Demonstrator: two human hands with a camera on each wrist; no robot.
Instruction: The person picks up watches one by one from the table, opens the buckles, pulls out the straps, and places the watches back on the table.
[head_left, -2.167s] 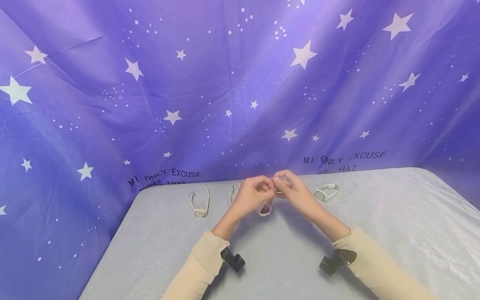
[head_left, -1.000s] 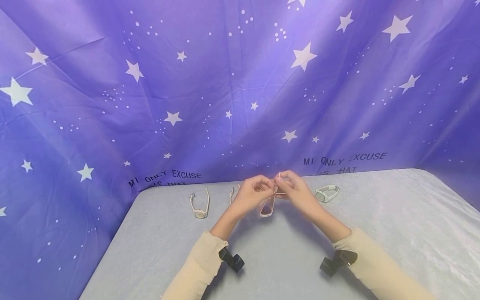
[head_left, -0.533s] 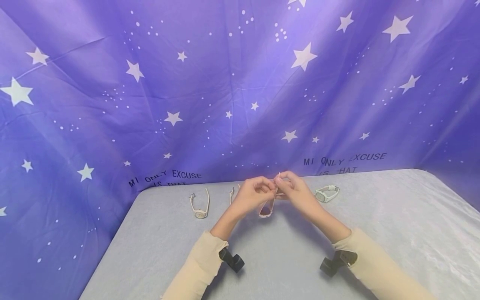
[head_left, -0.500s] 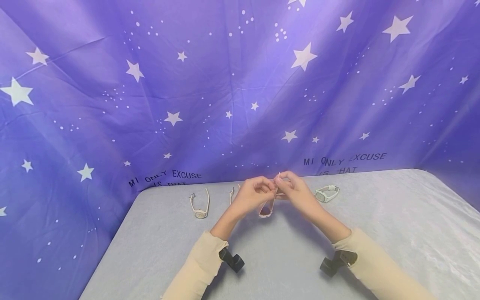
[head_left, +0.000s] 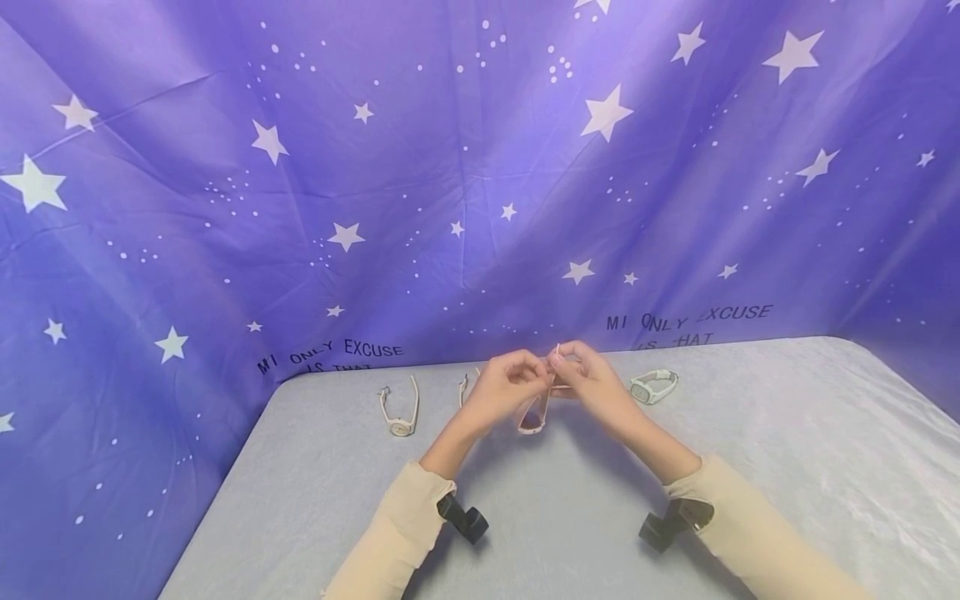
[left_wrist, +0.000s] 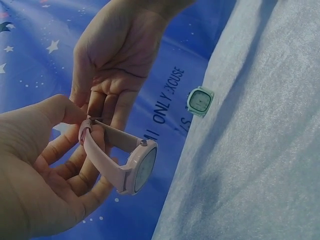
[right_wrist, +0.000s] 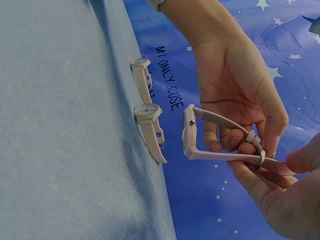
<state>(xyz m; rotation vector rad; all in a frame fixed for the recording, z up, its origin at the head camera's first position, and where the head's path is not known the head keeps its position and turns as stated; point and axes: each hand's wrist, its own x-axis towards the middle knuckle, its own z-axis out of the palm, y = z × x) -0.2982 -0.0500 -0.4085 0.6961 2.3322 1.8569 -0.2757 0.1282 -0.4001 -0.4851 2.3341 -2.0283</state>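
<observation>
A pale pink wristwatch (head_left: 532,427) hangs face outward between both hands, off the table. My left hand (head_left: 506,390) pinches the buckle end of its strap. The fingers of my right hand (head_left: 588,385) pinch the strap's holed end. In the right wrist view the holed strap passes by the metal buckle (right_wrist: 261,159), its tip under the right thumb; whether the pin sits in a hole is too small to tell. From the left wrist view, the watch's strap (left_wrist: 100,157) forms a loop, and fingers partly cover where its ends meet.
On the grey cloth-covered table (head_left: 555,533), a cream watch (head_left: 401,427) lies unfastened at left. Another watch (head_left: 462,392) is mostly hidden behind the left hand. To the right rests a mint-green watch (head_left: 654,388), its strap looped. A purple starry curtain (head_left: 465,167) hangs behind.
Both hands stay almost in place. Compared with 2.2 s ago, the right fingertips and the strap tip have shifted slightly right, and more of the pink watch shows below the hands.
</observation>
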